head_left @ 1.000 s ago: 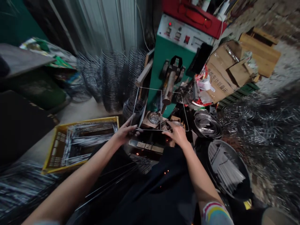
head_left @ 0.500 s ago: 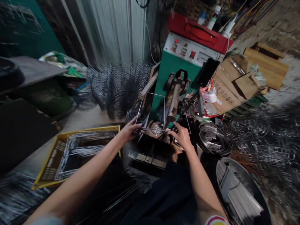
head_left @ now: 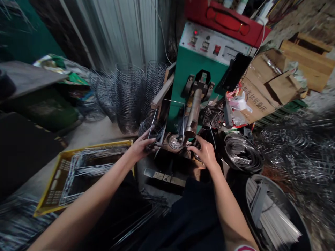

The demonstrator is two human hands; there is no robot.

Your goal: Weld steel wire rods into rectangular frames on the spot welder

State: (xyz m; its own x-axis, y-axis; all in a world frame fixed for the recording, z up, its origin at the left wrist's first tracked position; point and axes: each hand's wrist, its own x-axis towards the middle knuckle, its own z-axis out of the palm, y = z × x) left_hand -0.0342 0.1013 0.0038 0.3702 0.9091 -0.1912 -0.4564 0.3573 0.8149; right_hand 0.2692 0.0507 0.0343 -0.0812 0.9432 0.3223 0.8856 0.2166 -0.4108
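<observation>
My left hand [head_left: 141,148] and my right hand [head_left: 205,152] both pinch the near edge of a thin rectangular wire frame [head_left: 173,102], which stands tilted up in front of a green welding machine [head_left: 195,66]. The frame's lower edge lies under the machine's brass electrode arm [head_left: 193,113], beside a small dish of metal bits [head_left: 175,141]. Both hands are closed on the wire.
A yellow crate [head_left: 59,174] of finished wire frames sits to the left. Stacked wire rings [head_left: 131,94] stand behind it. Wire coils [head_left: 242,153], a round tub of straight rods [head_left: 274,216], a small fan [head_left: 214,117] and cardboard boxes [head_left: 264,87] crowd the right.
The wire frame has gone from lying nearly flat toward me to tilted up against the machine, and both hands have moved forward to the electrode.
</observation>
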